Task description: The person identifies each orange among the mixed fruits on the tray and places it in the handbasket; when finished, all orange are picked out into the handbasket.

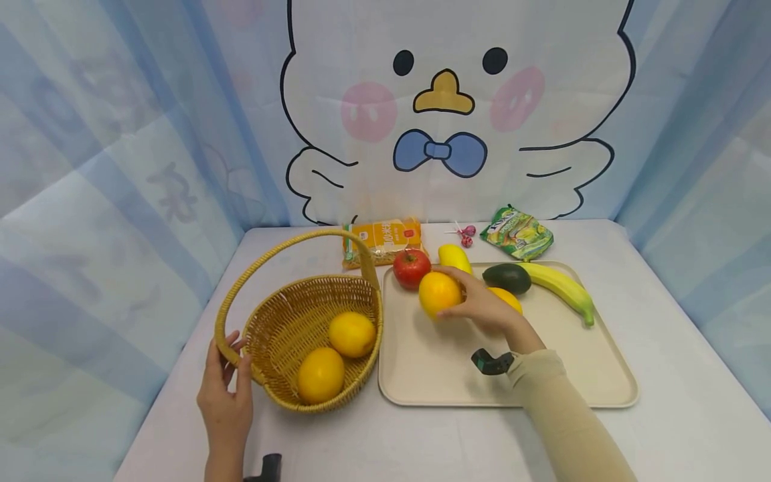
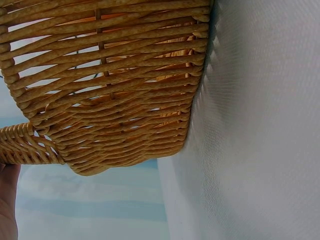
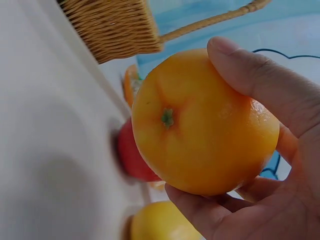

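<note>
My right hand (image 1: 486, 308) holds an orange (image 1: 440, 294) above the tray (image 1: 421, 388), thumb on one side and fingers round the other. The right wrist view shows its green stem end on the orange (image 3: 200, 125). At the left, my left hand (image 1: 225, 395) grips the base of the handle of a wicker basket (image 1: 283, 321), with the thumb and fingers on either side of it. Two more oranges, a lower one (image 1: 321, 375) and an upper one (image 1: 352, 334), lie inside the basket. In the left wrist view the woven side of the basket (image 2: 115, 100) stands against the tablecloth.
On the tray are a red apple (image 1: 411, 268), a yellow fruit (image 1: 454, 257), a dark green avocado (image 1: 507, 278), a banana (image 1: 560, 288) and another orange (image 1: 507, 299) partly behind my right hand. Behind lie an orange-yellow packet (image 1: 385, 237), lollipops (image 1: 466, 235) and a green bag (image 1: 518, 232).
</note>
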Demonstrator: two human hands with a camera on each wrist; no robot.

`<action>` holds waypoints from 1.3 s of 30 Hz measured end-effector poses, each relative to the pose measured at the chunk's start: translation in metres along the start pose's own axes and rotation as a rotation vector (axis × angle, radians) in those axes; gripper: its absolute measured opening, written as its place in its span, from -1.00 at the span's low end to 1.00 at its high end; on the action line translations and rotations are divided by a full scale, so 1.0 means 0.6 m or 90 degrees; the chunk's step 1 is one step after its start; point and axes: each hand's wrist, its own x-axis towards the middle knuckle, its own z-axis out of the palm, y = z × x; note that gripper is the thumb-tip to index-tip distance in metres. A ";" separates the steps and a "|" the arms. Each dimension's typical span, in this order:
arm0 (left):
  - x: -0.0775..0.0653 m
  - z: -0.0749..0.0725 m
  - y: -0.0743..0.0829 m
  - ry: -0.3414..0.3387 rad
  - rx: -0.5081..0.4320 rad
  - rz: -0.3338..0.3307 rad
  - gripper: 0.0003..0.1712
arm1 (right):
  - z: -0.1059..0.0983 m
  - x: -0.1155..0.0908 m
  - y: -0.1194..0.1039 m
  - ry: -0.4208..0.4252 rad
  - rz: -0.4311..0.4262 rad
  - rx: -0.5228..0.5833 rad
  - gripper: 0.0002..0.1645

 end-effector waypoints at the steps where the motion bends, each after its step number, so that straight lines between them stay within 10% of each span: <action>1: 0.000 0.000 0.000 0.001 -0.001 0.002 -0.37 | -0.003 0.000 -0.004 0.005 -0.004 -0.006 0.03; 39: -0.001 0.001 -0.001 0.004 -0.003 0.010 -0.36 | 0.011 0.015 -0.080 -0.017 -0.032 0.044 -0.01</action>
